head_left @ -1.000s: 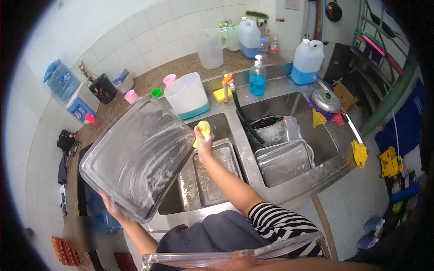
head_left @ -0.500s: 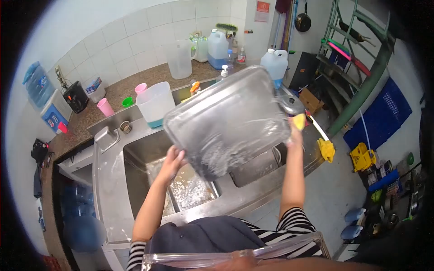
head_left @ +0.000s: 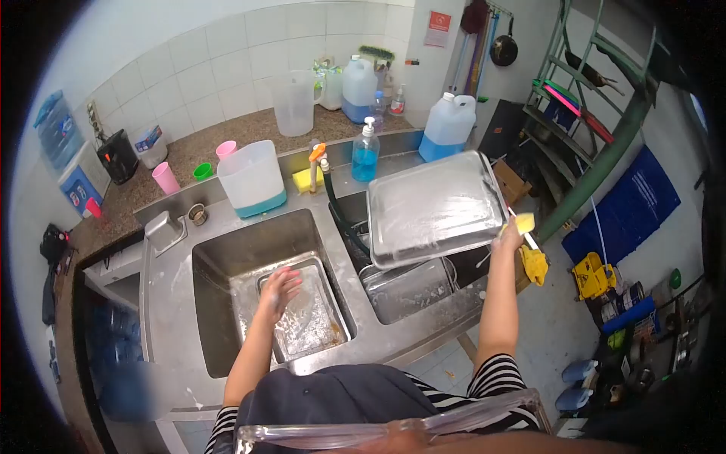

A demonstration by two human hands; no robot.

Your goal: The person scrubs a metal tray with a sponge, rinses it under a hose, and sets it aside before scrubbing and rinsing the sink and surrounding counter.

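Note:
My right hand [head_left: 507, 236] grips the right edge of a soapy metal tray [head_left: 435, 208], with a yellow sponge [head_left: 523, 222] pinched at the same hand. Tilted, the tray hangs above the right basin, its broad face toward me and streaked with suds. My left hand [head_left: 281, 291] holds nothing; its fingers are stretched out over the left basin [head_left: 219, 303]. Below it, another metal tray [head_left: 314, 321] with wet, foamy residue lies in that basin. A further metal pan [head_left: 404, 291] rests in the right basin, partly hidden by the raised tray.
Behind the basins stand a white plastic container [head_left: 253, 181] with blue-green liquid, an orange-handled faucet [head_left: 315, 163], a yellow sponge [head_left: 306, 180], a blue soap bottle [head_left: 364, 155] and a large jug [head_left: 446, 129]. A yellow cloth [head_left: 534, 265] hangs at the right edge.
The tray has moved right and down, from over both basins to over the right one. My left hand has let go of its edge; my right hand still holds it.

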